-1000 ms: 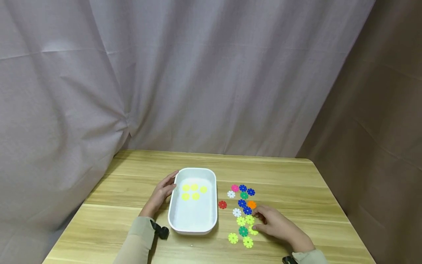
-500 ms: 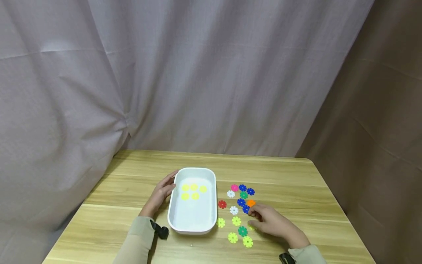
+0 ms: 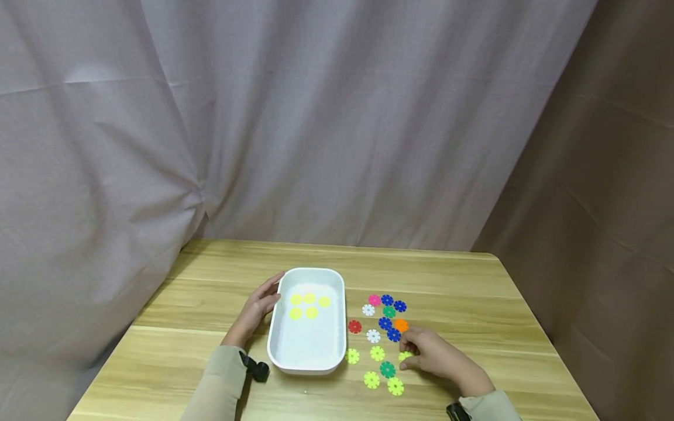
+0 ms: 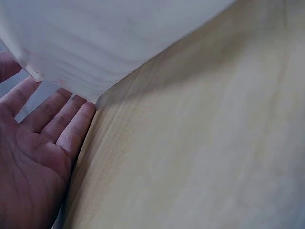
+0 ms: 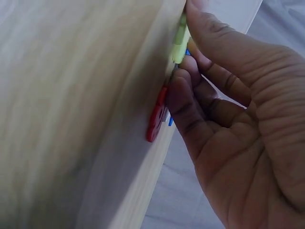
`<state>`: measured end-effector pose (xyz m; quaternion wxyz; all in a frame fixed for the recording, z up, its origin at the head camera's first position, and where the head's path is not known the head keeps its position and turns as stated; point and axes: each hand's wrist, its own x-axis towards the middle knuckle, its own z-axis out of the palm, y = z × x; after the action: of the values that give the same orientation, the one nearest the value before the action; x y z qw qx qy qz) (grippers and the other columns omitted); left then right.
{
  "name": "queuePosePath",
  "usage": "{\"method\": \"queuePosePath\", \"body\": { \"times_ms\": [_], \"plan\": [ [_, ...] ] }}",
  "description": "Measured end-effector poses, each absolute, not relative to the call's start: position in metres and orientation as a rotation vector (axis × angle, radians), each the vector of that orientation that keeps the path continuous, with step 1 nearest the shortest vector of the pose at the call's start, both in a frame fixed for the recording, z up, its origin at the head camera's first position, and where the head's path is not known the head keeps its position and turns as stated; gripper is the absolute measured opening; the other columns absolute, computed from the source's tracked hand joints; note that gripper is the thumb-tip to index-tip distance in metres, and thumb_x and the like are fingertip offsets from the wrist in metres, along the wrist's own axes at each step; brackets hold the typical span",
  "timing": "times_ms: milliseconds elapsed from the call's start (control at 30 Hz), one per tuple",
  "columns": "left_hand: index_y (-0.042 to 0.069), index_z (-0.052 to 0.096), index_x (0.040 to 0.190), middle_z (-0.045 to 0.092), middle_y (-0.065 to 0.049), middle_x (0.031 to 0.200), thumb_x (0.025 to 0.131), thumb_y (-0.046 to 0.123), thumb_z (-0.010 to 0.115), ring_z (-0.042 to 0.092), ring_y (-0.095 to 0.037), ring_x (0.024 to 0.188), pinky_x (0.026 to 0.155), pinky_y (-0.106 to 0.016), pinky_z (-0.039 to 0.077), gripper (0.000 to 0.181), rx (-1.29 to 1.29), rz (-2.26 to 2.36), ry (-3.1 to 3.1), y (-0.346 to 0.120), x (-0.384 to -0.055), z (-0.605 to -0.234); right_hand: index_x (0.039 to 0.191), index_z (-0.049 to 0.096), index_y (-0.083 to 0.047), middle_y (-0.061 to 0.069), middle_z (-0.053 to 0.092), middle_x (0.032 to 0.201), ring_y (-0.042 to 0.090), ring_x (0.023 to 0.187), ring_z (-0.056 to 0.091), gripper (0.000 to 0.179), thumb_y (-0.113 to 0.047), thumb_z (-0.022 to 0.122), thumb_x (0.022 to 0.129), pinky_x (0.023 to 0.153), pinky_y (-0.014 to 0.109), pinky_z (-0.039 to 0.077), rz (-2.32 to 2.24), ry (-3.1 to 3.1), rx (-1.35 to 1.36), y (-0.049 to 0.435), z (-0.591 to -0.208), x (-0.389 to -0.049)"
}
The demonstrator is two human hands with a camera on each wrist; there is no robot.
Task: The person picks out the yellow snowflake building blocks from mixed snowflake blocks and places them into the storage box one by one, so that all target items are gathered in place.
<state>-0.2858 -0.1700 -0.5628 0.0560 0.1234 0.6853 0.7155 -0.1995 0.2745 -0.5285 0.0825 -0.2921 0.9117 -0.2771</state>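
A white tray holds several yellow snowflake discs. My left hand rests along the tray's left wall; in the left wrist view its fingers are nearly straight against that wall. Right of the tray, my right hand has curled fingers and pinches a yellow-green snowflake disc between thumb and fingertips. The right wrist view shows this yellow-green disc edge-on at the fingertips, with a red disc beyond. A green disc lies just left of the thumb.
Blue discs, a pink disc, an orange disc, white discs and more yellow-green discs lie loose on the wooden table. A grey curtain hangs behind the table.
Two yellow-green discs have shifted left toward the tray, and a white one slightly left. My right hand has drawn in round another yellow-green disc, which has moved slightly away from me. The left hand is still.
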Motion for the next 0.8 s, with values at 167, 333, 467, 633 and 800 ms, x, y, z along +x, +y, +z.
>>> {"method": "queuePosePath", "body": {
  "times_ms": [167, 333, 467, 633, 800],
  "plan": [
    [0.015, 0.042, 0.154, 0.046, -0.024, 0.149, 0.100, 0.008, 0.051, 0.049, -0.040, 0.134, 0.104, -0.033, 0.049, 0.055, 0.381, 2.178, 2.063, -0.170, -0.286, -0.563, 0.090, 0.062, -0.017, -0.007, 0.056, 0.081, 0.007, 0.071, 0.050, 0.028, -0.026, 0.085, 0.080, 0.061, 0.022, 0.047, -0.862, 2.706, -0.837, 0.276, -0.530, -0.199],
    [0.013, 0.041, 0.155, 0.044, -0.025, 0.150, 0.099, 0.010, 0.052, 0.048, -0.040, 0.134, 0.102, -0.032, 0.049, 0.056, 0.387, 2.177, 2.069, -0.170, -0.286, -0.564, 0.096, 0.063, -0.016, -0.008, 0.058, 0.081, 0.005, 0.072, 0.051, 0.022, -0.021, 0.081, 0.085, 0.062, 0.023, 0.049, -0.931, 2.642, -0.794, 0.278, -0.530, -0.201],
    [0.015, 0.042, 0.154, 0.046, -0.024, 0.149, 0.099, 0.011, 0.053, 0.049, -0.039, 0.134, 0.102, -0.030, 0.049, 0.056, 0.374, 2.175, 2.072, -0.170, -0.286, -0.564, 0.100, 0.064, -0.012, -0.004, 0.060, 0.085, 0.009, 0.076, 0.054, 0.018, -0.018, 0.078, 0.089, 0.064, 0.025, 0.051, -1.039, 2.569, -0.755, 0.280, -0.524, -0.205],
    [0.017, 0.043, 0.153, 0.047, -0.022, 0.149, 0.099, 0.011, 0.052, 0.050, -0.038, 0.133, 0.103, -0.031, 0.049, 0.055, 0.365, 2.163, 2.081, -0.170, -0.285, -0.562, 0.103, 0.065, -0.009, -0.003, 0.062, 0.088, 0.009, 0.078, 0.057, 0.017, -0.016, 0.075, 0.091, 0.065, 0.025, 0.052, -1.085, 2.551, -0.798, 0.278, -0.516, -0.212],
    [0.017, 0.043, 0.154, 0.046, -0.022, 0.149, 0.100, 0.010, 0.051, 0.049, -0.038, 0.134, 0.103, -0.031, 0.049, 0.055, 0.373, 2.157, 2.078, -0.171, -0.286, -0.562, 0.102, 0.065, -0.011, -0.005, 0.064, 0.089, 0.008, 0.080, 0.058, 0.014, -0.015, 0.075, 0.091, 0.069, 0.026, 0.054, -1.063, 2.590, -0.848, 0.272, -0.510, -0.222]
  ]
}}
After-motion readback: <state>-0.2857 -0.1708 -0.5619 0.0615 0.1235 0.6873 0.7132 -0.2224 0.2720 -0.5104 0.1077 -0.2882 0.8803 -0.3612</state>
